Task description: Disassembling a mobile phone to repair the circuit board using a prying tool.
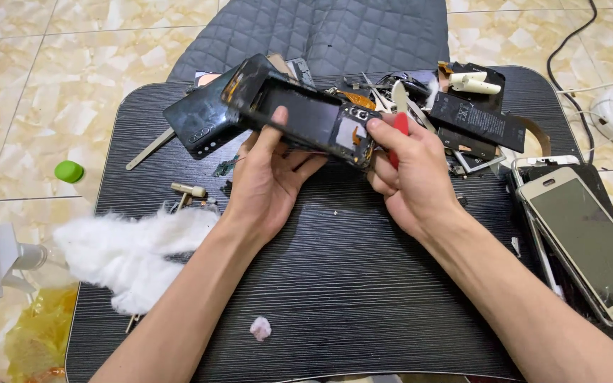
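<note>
I hold the opened phone (pixel 310 117) up over the table (pixel 335 284), just above its rear edge. My left hand (pixel 267 177) cups it from below, thumb pressed on the dark inner face. My right hand (pixel 409 170) pinches the end by the camera cutout and also has a red-handled tool (pixel 399 131) clamped in its fingers. That is my worry: with the tool sharing the grip, the right hand's hold looks thin, and a twist could let the phone slip onto the loose parts and the battery (pixel 478 120) beyond. The tool tip, hidden behind the frame, could nick a flex cable or the thin wires along the lower edge. Pressing too hard with my thumb might bend the bare frame. The small screws would scatter if bumped
</note>
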